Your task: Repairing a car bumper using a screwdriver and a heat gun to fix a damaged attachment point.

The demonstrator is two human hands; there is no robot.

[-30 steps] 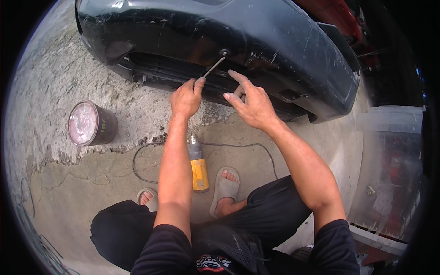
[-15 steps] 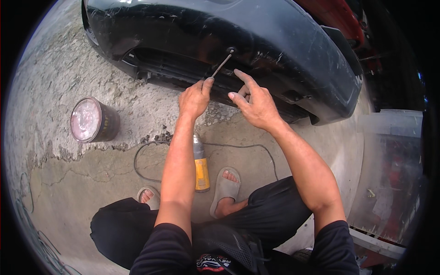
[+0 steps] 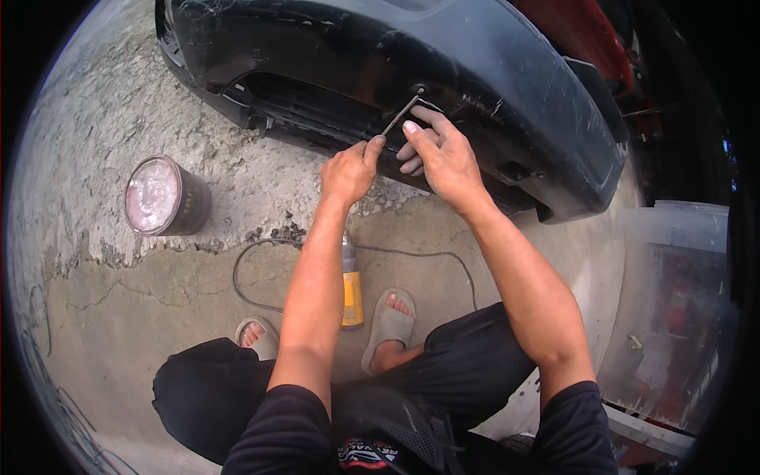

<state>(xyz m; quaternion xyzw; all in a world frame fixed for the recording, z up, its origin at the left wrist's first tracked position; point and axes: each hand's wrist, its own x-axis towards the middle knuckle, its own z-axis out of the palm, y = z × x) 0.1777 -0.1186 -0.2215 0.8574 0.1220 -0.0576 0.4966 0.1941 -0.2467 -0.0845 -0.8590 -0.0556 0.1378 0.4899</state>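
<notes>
A scuffed black car bumper (image 3: 332, 59) lies across the far side in front of me. My left hand (image 3: 351, 172) is closed around a thin metal rod (image 3: 400, 117), thumb pressed along it. The rod slants up and right, its far end at a small round hole (image 3: 419, 89) in the bumper. Just right of the rod is my right hand (image 3: 447, 162), thumb and index finger stretched out and apart, the other fingers bent. Its index fingertip is close to a thin pale line beside the rod's end; whether they touch I cannot tell.
Between my feet lies a yellow and grey heat gun (image 3: 351, 297), partly behind my left forearm, its black cord (image 3: 412, 251) looping over the concrete. A dark bucket with a pinkish-white top (image 3: 154, 196) stands on the left. A clear plastic-like bin (image 3: 673, 301) is at the right.
Both hands and the rod appear shifted slightly right, as does the bumper. My right hand has turned more upright and its index finger is nearer the rod's far end.
</notes>
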